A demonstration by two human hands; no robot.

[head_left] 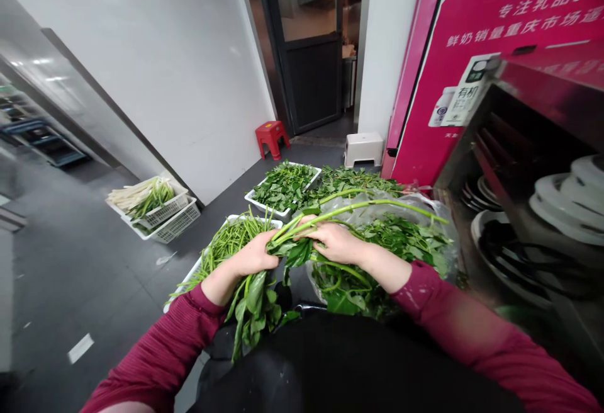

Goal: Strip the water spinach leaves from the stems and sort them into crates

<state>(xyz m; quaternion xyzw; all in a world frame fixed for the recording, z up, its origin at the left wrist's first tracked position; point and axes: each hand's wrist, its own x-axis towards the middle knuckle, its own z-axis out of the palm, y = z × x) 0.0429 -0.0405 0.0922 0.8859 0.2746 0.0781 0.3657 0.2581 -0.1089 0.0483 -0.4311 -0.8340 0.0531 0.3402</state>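
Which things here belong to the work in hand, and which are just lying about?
Likely in the work:
- leafy stems, in left hand and right hand
- basket of thin stems
- basket of leaves
- bag of greens

Apparently lying about:
- red stool
- pale stool
- floor scrap
- stacked plates

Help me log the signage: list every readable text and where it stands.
"珍稀高", then cut off: pink panel
"专注乳品90", then cut off: same panel
"鲜奶销量重庆市场", then cut off: same panel
"有机": pictured carton
Too small or blurred: characters below the bottle, its print, the carton's small print, sticker on red stool.
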